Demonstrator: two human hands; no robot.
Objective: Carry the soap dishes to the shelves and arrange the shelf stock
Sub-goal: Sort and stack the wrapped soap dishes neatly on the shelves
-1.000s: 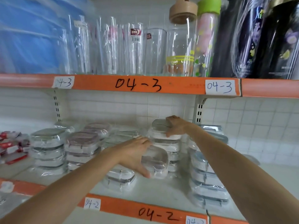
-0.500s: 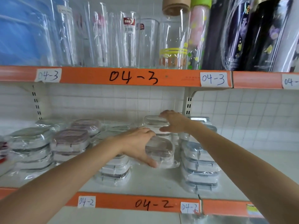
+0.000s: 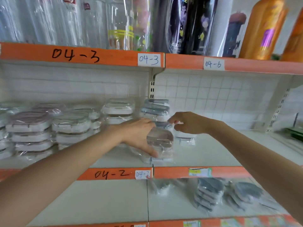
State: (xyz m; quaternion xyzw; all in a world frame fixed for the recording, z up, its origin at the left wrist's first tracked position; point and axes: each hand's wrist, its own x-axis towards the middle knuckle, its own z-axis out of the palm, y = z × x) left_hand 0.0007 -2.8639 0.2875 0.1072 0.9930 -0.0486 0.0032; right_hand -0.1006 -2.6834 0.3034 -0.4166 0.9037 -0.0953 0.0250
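Plastic-wrapped soap dishes stand in stacks on the middle shelf (image 3: 213, 149), which is marked 04-2. My left hand (image 3: 139, 136) grips a small stack of wrapped dishes (image 3: 161, 145) near the shelf's front edge, thumb at the bottom. My right hand (image 3: 188, 122) is just right of it, fingers curled and pinching the wrapped dish (image 3: 164, 124) at the top of a stack behind. More stacks of dishes (image 3: 31, 128) fill the left part of the shelf, and a taller stack (image 3: 118, 108) stands at the back. The picture is blurred.
The top shelf (image 3: 82, 54), marked 04-3, carries glass tumblers (image 3: 49, 20) and bottles (image 3: 188, 25), with orange bottles (image 3: 264, 28) at the right. The lower shelf (image 3: 98, 202) holds wrapped grey dishes (image 3: 209, 192) at the right. A tiled white wall backs the shelves.
The view has swung right and down. My right hand came off the tall back stack and dropped forward to the right stack's top dish. My left hand keeps its grip on the small stack.
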